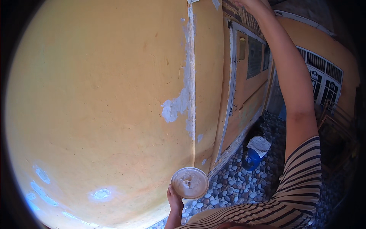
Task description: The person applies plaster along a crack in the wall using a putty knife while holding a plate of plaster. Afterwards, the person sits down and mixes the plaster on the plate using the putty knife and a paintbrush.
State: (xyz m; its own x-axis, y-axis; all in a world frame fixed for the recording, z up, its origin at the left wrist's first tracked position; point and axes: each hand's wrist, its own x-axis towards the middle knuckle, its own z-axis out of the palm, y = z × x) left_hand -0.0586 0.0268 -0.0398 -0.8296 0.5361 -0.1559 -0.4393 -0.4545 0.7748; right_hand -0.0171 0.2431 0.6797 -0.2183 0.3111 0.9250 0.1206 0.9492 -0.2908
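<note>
My left hand grips the rim of a round, shallow dish, low in front of the wall. A pale paste coats the inside of the dish, with a small lump in the middle. My right arm stretches far up, and my right hand is cut by the upper edge of the view. Its fingers are mostly out of sight, so what they hold is hidden. Left of that hand, a vertical wall corner carries a whitish strip with grey-white patches beside it.
The yellow-orange wall fills the left side, with whitish patches low down. A door stands beyond the corner. On the pebbled floor sits a blue bucket with a pale sheet on top. Wooden furniture stands at right.
</note>
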